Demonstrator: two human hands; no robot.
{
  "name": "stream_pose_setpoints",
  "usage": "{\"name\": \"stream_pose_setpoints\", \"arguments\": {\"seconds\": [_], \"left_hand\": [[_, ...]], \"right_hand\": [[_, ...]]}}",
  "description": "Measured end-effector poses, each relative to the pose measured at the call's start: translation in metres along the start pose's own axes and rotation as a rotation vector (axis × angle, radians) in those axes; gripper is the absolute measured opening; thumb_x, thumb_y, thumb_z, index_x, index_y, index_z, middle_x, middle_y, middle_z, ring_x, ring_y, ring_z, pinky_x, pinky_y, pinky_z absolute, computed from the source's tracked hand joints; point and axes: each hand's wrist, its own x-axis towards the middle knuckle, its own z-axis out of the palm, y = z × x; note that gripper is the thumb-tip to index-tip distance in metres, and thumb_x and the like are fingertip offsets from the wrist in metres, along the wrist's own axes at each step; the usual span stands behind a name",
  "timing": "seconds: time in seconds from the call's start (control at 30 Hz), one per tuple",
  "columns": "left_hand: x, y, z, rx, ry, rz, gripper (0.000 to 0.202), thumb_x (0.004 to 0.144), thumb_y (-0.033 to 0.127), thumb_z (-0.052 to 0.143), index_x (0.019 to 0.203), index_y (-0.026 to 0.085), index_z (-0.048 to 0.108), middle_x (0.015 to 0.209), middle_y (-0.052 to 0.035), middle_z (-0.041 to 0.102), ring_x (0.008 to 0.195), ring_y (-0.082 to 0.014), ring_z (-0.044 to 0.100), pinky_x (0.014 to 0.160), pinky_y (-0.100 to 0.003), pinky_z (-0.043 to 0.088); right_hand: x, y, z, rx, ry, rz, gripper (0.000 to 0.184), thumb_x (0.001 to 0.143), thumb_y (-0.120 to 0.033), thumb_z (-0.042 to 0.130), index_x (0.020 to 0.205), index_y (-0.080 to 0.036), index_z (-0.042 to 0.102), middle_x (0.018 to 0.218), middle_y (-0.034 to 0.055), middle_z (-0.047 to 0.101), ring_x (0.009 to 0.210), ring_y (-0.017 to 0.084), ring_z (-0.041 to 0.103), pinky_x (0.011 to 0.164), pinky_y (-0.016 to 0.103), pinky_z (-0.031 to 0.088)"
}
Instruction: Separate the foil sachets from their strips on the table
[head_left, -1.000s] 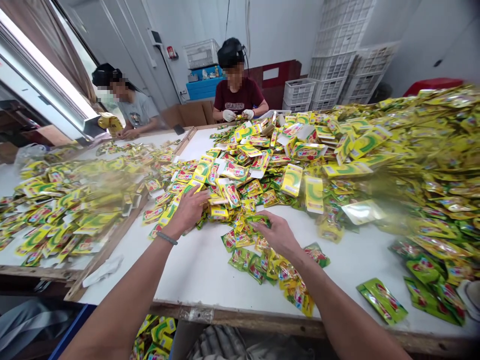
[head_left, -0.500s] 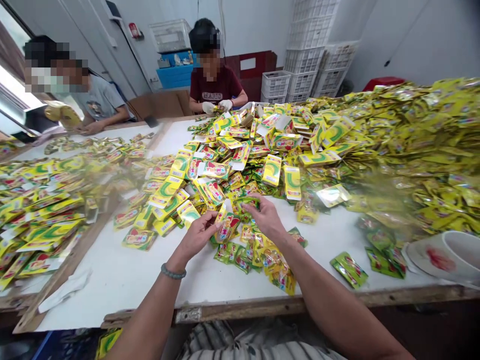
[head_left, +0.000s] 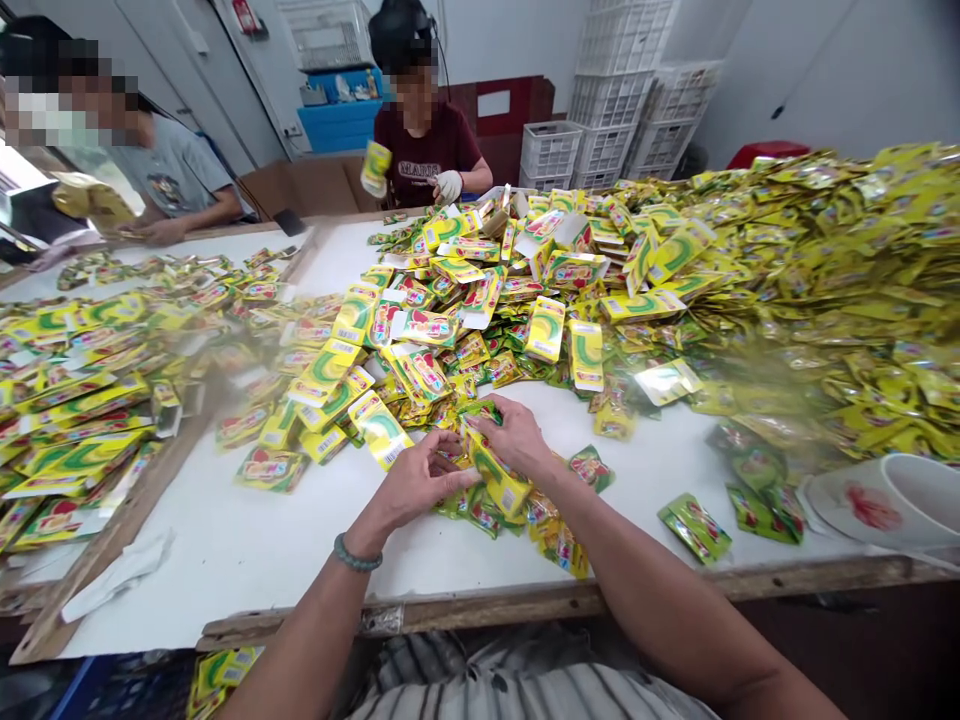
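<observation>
My right hand (head_left: 517,435) is closed on a small yellow carton (head_left: 501,482) with a green swoosh on its face, which tilts down toward me. Green sachets (head_left: 478,410) show at the carton's upper end, by the fingertips; whether they are inside it is hidden. Just left of the carton is my left hand (head_left: 420,485), fingers curved and apart, its thumb pointing at the carton; I cannot tell if it touches. Beneath the carton lie loose green and yellow sachets (head_left: 559,540) on the white tabletop (head_left: 300,560).
Cartons (head_left: 360,350) and sachets heap up ahead, rising into a large sachet pile (head_left: 840,250) at right. A white cup (head_left: 885,500) lies tilted by the right edge. A wooden strip (head_left: 142,540) borders more cartons at left. Two co-workers (head_left: 424,150) (head_left: 180,170) sit across the table.
The carton has turned to show its swoosh side and passed from my left hand into my right hand. My left fingers have opened. The co-worker at the back has raised a carton.
</observation>
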Motion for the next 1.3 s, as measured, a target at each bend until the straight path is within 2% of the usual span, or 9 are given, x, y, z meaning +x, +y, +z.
{"name": "stream_pose_setpoints", "arguments": {"seconds": [0.1, 0.2, 0.37, 0.6, 0.67, 0.83, 0.97, 1.1, 1.3], "left_hand": [[-0.002, 0.007, 0.013, 0.068, 0.04, -0.031, 0.063, 0.066, 0.047, 0.078, 0.119, 0.019, 0.058, 0.106, -0.0113, 0.069, 0.074, -0.0209, 0.067, 0.063, -0.03, 0.052], [-0.002, 0.012, 0.027, 0.076, 0.07, -0.032, 0.078, 0.061, 0.046, 0.082, 0.129, 0.02, 0.053, 0.105, -0.0108, 0.07, 0.072, -0.022, 0.067, 0.061, -0.031, 0.051], [-0.001, 0.015, 0.039, 0.03, 0.121, 0.045, 0.097, 0.049, 0.042, 0.088, 0.136, 0.021, 0.05, 0.109, -0.012, 0.069, 0.093, -0.0297, 0.067, 0.076, -0.034, 0.052], [0.002, 0.016, 0.046, 0.059, 0.08, -0.04, 0.117, 0.053, 0.044, 0.086, 0.149, 0.014, 0.027, 0.11, -0.0136, 0.068, 0.104, -0.0322, 0.063, 0.09, -0.042, 0.049], [0.005, 0.013, 0.047, -0.018, 0.057, -0.045, 0.11, 0.056, 0.04, 0.085, 0.147, 0.016, 0.028, 0.112, -0.0121, 0.068, 0.101, -0.0298, 0.064, 0.087, -0.04, 0.051], [0.012, 0.004, 0.035, -0.357, 0.103, -0.061, 0.059, 0.065, 0.02, 0.073, 0.121, 0.017, 0.051, 0.103, -0.0062, 0.07, 0.097, -0.0235, 0.065, 0.085, -0.034, 0.051], [0.012, 0.002, 0.017, -0.514, 0.129, -0.104, 0.059, 0.068, 0.026, 0.074, 0.121, 0.017, 0.05, 0.103, -0.0065, 0.071, 0.092, -0.0226, 0.067, 0.082, -0.034, 0.053], [0.009, 0.001, 0.006, -0.43, 0.024, -0.054, 0.052, 0.074, 0.04, 0.074, 0.118, 0.016, 0.058, 0.112, -0.0093, 0.07, 0.099, -0.0245, 0.066, 0.086, -0.035, 0.052], [0.007, -0.005, -0.002, -0.381, -0.024, -0.034, 0.047, 0.078, 0.043, 0.071, 0.117, 0.018, 0.064, 0.109, -0.0067, 0.072, 0.099, -0.0238, 0.066, 0.085, -0.033, 0.052]], "right_hand": [[0.0, 0.001, 0.004, -0.018, 0.094, 0.015, 0.02, 0.077, -0.04, 0.057, 0.078, -0.021, 0.062, 0.071, 0.0004, 0.062, 0.069, 0.018, 0.052, 0.067, 0.029, 0.038], [0.003, 0.004, 0.006, 0.158, 0.159, 0.052, 0.026, 0.077, -0.045, 0.057, 0.081, -0.02, 0.061, 0.073, 0.0004, 0.063, 0.069, 0.017, 0.052, 0.066, 0.029, 0.04], [0.006, 0.007, 0.007, 0.515, 0.229, 0.09, 0.033, 0.075, -0.048, 0.061, 0.088, -0.018, 0.061, 0.078, 0.0015, 0.065, 0.07, 0.017, 0.057, 0.064, 0.028, 0.045], [0.001, 0.0, 0.014, 0.581, 0.294, 0.042, 0.032, 0.075, -0.048, 0.066, 0.085, -0.018, 0.063, 0.075, 0.0006, 0.065, 0.069, 0.016, 0.057, 0.066, 0.029, 0.046], [0.002, -0.001, 0.015, 0.584, 0.29, 0.037, 0.032, 0.075, -0.048, 0.067, 0.086, -0.018, 0.063, 0.075, 0.0004, 0.065, 0.067, 0.016, 0.057, 0.065, 0.029, 0.046], [0.009, 0.006, 0.002, 0.637, 0.312, -0.048, 0.032, 0.074, -0.047, 0.068, 0.088, -0.018, 0.063, 0.08, 0.0009, 0.066, 0.074, 0.017, 0.058, 0.071, 0.03, 0.048], [0.011, 0.011, -0.015, 0.568, 0.23, -0.105, 0.033, 0.074, -0.045, 0.069, 0.093, -0.019, 0.063, 0.083, 0.0008, 0.067, 0.079, 0.018, 0.06, 0.076, 0.031, 0.047], [0.009, 0.009, -0.024, 0.421, 0.102, -0.174, 0.03, 0.077, -0.045, 0.064, 0.094, -0.02, 0.062, 0.084, 0.001, 0.066, 0.081, 0.019, 0.059, 0.076, 0.031, 0.047], [0.008, 0.008, -0.034, 0.135, -0.138, -0.173, 0.024, 0.082, -0.039, 0.059, 0.093, -0.019, 0.066, 0.082, 0.0013, 0.067, 0.078, 0.018, 0.058, 0.073, 0.03, 0.044]]}}
